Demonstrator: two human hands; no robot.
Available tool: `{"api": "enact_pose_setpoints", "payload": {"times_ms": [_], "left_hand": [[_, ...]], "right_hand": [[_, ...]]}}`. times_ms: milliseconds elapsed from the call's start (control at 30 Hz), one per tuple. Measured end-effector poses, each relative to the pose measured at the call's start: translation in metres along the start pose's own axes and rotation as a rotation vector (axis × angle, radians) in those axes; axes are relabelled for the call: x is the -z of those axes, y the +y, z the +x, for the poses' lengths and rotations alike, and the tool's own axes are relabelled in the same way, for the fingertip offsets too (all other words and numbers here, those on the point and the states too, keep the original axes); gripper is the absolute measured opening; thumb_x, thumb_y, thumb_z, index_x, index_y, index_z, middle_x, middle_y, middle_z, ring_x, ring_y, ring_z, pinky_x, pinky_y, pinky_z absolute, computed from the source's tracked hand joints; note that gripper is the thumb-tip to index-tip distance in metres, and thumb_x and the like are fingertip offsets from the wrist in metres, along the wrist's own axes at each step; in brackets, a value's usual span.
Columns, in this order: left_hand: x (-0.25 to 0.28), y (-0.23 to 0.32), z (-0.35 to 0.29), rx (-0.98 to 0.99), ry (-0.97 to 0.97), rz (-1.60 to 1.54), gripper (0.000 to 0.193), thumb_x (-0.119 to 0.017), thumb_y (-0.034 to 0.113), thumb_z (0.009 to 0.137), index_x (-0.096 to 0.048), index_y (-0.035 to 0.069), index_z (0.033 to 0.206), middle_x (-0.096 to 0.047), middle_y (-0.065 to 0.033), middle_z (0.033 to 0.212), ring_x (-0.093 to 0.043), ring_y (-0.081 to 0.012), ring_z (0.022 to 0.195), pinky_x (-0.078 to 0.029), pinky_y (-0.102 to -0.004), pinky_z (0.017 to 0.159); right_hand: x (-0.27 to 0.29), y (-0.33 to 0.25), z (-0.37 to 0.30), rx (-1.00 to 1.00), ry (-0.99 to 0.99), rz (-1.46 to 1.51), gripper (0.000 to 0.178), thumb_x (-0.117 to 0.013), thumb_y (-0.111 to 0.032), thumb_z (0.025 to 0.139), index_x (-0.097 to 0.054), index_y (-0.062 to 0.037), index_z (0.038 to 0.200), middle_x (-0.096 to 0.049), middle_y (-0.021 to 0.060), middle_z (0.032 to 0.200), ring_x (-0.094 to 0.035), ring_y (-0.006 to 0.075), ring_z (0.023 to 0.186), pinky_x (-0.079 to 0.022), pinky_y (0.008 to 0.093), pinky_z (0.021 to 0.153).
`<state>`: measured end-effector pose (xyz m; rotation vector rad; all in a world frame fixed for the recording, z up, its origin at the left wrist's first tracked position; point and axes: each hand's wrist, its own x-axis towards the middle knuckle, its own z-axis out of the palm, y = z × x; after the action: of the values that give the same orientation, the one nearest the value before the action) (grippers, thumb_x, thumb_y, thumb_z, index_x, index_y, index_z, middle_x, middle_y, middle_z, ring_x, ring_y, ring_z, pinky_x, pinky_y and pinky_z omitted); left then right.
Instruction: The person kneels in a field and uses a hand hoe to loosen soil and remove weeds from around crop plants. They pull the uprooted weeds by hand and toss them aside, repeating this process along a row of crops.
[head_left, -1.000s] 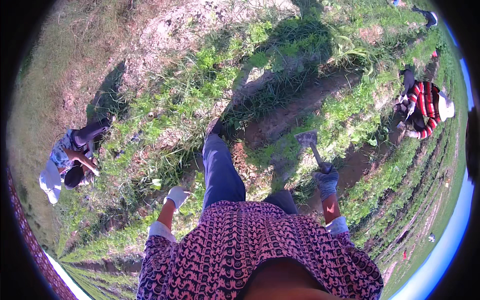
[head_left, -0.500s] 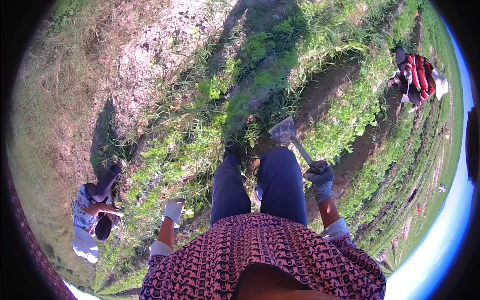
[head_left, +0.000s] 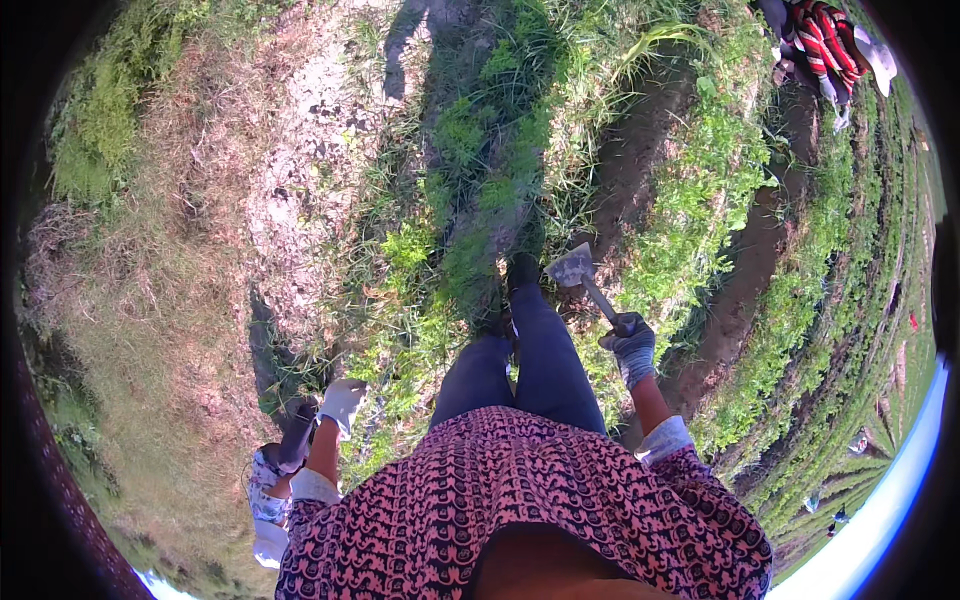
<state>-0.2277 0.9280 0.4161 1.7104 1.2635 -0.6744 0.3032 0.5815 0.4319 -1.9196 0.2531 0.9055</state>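
Observation:
My right hand (head_left: 630,352), in a grey knitted glove with a darker palm, is wrapped round the handle of a scraper (head_left: 574,268). Its wide, flat metal blade points forward and left, above the plants beside my right leg. On the other side, my left hand (head_left: 343,402) wears a pale glove and hangs over low green plants (head_left: 385,400). Its fingers bend away from view, so whether they close on anything cannot be made out. Both arms are held out from my sides, and my legs (head_left: 515,365) stand between them among the greenery.
Rows of leafy crop (head_left: 680,220) and grass alternate with bare soil furrows (head_left: 735,300) on the right. Pale dry ground (head_left: 290,200) lies ahead left. A person in red stripes (head_left: 828,45) bends at the far right; another person (head_left: 268,500) is low behind my left arm.
The view has moved over the field and my legs have shifted in a step. The striped person now appears higher, and the left one nearer my arm. My right hand still grips the scraper.

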Motion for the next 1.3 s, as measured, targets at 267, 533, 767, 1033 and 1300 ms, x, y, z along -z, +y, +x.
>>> {"api": "enact_pose_setpoints", "payload": {"times_ms": [267,533,767,1033,1300], "left_hand": [[0.038,0.244,0.028,-0.41,0.018,0.262,0.026,-0.061,0.023,0.083,-0.068,0.006,0.101,-0.067,-0.0137,0.091,-0.064,-0.0278,0.083,-0.049,-0.0354,0.075],[0.082,0.234,0.007,-0.187,0.115,0.205,0.026,-0.058,0.019,0.082,-0.068,0.007,0.102,-0.068,-0.0144,0.095,-0.065,-0.0299,0.088,-0.05,-0.0356,0.077],[0.167,0.219,0.055,-0.041,0.181,0.318,0.023,-0.058,0.021,0.083,-0.07,0.01,0.099,-0.069,-0.013,0.096,-0.066,-0.0277,0.091,-0.051,-0.0353,0.08],[0.273,0.305,0.236,-0.329,-0.071,0.581,0.023,-0.059,0.018,0.083,-0.07,0.009,0.1,-0.068,-0.0139,0.099,-0.065,-0.0275,0.094,-0.05,-0.0344,0.084],[0.286,0.408,0.418,-0.557,-0.197,0.722,0.031,-0.061,0.011,0.083,-0.063,0.005,0.113,-0.066,-0.0152,0.107,-0.066,-0.0259,0.092,-0.05,-0.034,0.084]], "right_hand": [[0.051,0.008,0.027,0.026,0.069,0.009,0.023,-0.059,0.012,0.076,-0.052,-0.0067,0.087,-0.041,-0.0036,0.071,-0.043,0.0087,0.06,-0.054,0.0393,0.061],[0.03,-0.022,0.043,0.083,0.073,0.045,0.036,-0.069,0.015,0.065,-0.054,-0.0049,0.09,-0.05,-0.0014,0.077,-0.049,0.0094,0.064,-0.052,0.0305,0.058],[-0.031,-0.049,0.071,0.0,0.159,0.201,0.038,-0.071,0.009,0.06,-0.056,-0.01,0.089,-0.048,-0.006,0.075,-0.044,0.0061,0.065,-0.045,0.0253,0.057],[-0.135,-0.03,0.105,-0.12,0.556,0.344,0.038,-0.074,0.006,0.061,-0.059,-0.0084,0.093,-0.051,-0.0061,0.076,-0.045,0.0073,0.064,-0.043,0.024,0.055],[-0.268,-0.002,0.049,-0.415,0.842,0.807,0.046,-0.071,0.015,0.062,-0.062,0.0011,0.105,-0.059,0.0054,0.067,-0.047,0.0113,0.04,-0.041,0.0253,0.037]]}}
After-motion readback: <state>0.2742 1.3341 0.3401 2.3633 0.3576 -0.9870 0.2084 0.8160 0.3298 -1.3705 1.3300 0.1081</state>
